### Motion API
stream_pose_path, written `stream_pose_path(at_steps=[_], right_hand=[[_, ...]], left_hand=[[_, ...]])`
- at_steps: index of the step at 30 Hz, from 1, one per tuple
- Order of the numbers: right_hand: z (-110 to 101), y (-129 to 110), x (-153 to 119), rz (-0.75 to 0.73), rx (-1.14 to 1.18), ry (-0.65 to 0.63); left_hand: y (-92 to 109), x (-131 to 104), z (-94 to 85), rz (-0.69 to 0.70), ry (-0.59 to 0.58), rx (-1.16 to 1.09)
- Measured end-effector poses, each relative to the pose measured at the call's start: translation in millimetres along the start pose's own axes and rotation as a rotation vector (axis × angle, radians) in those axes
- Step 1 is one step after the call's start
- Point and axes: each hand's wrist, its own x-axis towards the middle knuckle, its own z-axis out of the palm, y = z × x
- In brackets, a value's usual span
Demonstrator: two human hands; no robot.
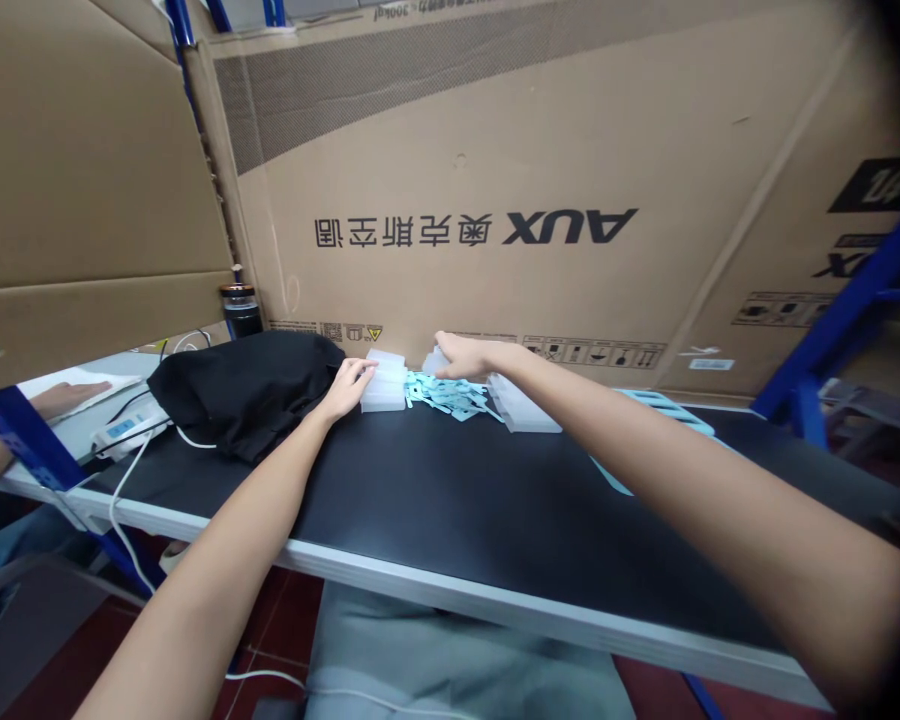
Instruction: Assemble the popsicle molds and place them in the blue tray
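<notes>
A stack of translucent white pieces [384, 385] stands near the back of the black table. My left hand [350, 387] touches its left side, fingers slightly apart. To its right lies a pile of small light-blue strips [452, 394]. My right hand [461, 355] is over the back of that pile, its fingers round a translucent piece [436, 361], with its fingertips partly hidden. More translucent white pieces [523, 405] lie right of the pile, partly under my right forearm.
Behind stands a large cardboard sheet [420, 150]. At the left are a black cloth bag [255, 385], a dark bottle [241, 310], a power strip [130, 428] and another person's hand [64, 398]. Light-blue frames [664, 408] lie at the right on the black table [450, 500].
</notes>
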Motion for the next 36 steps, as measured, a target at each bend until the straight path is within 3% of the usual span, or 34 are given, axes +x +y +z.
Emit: stream_pose_path(at_steps=[5, 12, 19, 23, 28, 32, 36], right_hand=[[10.2, -26.5, 0.1, -0.261, 0.106, 0.148], [37.9, -53.8, 11.4, -0.303, 0.138, 0.275], [64.4, -60.1, 21.2, -0.29, 0.153, 0.411], [62.7, -57.1, 14.3, -0.291, 0.176, 0.433], [26.2, -21.3, -32.0, -0.253, 0.177, 0.655], [13.2, 43.8, -99.1, 0.023, 0.089, 0.793], [33.2, 99.7, -155.2, 0.233, 0.093, 0.633]], left_hand=[[0.6, 0.6, -1.8, 0.004, 0.018, -0.02], [-6.1, 2.7, -1.6, -0.027, 0.022, -0.175], [-4.1, 1.8, -1.9, -0.04, 0.032, -0.191], [1.7, -0.6, -4.6, -0.053, 0.026, -0.164], [5.1, -3.9, -5.6, -0.089, 0.023, -0.131], [7.7, -6.1, -8.2, -0.038, 0.122, -0.052], [32.4, -9.3, -13.2, 0.144, 0.29, 0.157]])
